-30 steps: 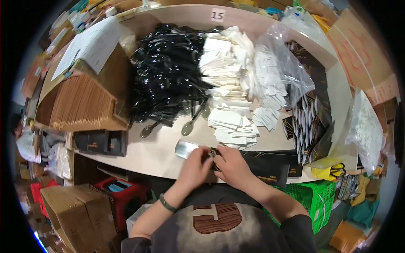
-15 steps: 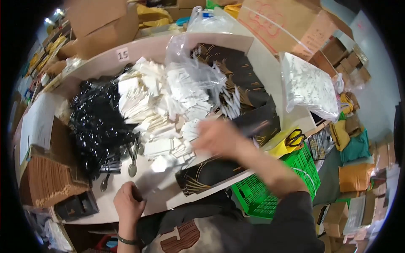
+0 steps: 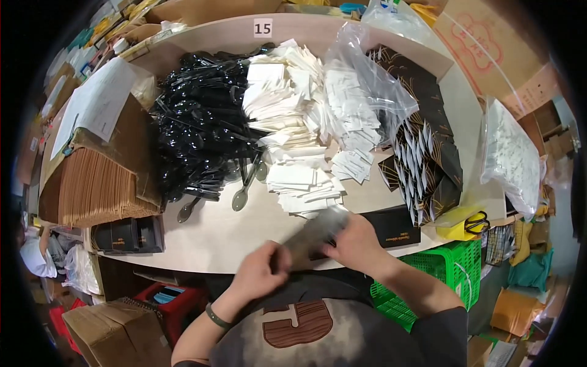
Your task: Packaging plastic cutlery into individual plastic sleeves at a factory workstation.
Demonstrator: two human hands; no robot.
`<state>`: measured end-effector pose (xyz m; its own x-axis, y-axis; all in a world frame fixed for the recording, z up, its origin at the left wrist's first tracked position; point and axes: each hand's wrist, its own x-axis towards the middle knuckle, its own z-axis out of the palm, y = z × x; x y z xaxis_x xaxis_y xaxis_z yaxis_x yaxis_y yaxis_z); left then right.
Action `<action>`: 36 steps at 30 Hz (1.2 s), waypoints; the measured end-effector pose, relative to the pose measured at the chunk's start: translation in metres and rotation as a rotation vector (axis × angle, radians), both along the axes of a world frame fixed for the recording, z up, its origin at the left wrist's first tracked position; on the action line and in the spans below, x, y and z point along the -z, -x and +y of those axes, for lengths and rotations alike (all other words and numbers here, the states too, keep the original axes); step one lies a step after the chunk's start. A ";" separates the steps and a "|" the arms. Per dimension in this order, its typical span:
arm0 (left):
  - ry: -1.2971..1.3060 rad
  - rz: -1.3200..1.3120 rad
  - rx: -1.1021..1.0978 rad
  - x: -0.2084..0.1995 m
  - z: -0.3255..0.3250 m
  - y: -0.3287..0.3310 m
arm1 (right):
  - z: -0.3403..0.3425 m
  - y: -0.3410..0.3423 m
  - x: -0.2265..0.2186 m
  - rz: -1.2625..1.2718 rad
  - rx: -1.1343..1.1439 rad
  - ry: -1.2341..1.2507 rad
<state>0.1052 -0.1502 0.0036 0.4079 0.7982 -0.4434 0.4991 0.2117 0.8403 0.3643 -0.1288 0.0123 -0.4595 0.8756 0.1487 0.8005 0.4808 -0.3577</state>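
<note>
A long flat packet (image 3: 310,237), dark grey with a pale upper end, is blurred by motion between my hands, above the table's front edge. My right hand (image 3: 356,243) is closed around its upper right end. At its lower left end is my left hand (image 3: 262,270), with curled fingers and the thumb against it. Just beyond lie flat white paper packets (image 3: 306,186) in a heap and smaller white packets (image 3: 353,165). Black printed paper sleeves (image 3: 396,227) lie beside my right hand. Shiny black plastic spoons (image 3: 205,116) are heaped to the left.
Black sleeves with white packets sticking out (image 3: 417,165) stand at the right. A carton of brown sleeves (image 3: 101,186) is at the left. A clear bag (image 3: 382,76) lies over the small packets. Scissors (image 3: 477,222) rest by the green basket (image 3: 455,263).
The view has turned left. My right hand has come back from the small packets to the front edge, and my left hand has met it at the blurred packet.
</note>
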 end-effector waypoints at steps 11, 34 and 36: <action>-0.506 0.401 0.223 0.013 -0.017 0.056 | -0.005 0.027 0.037 0.058 0.291 0.344; -0.786 0.423 -0.032 0.008 0.050 0.039 | 0.191 -0.287 -0.023 -0.227 0.533 0.211; -0.847 0.458 -0.008 0.005 0.073 0.034 | 0.249 -0.315 -0.017 -0.159 0.511 0.129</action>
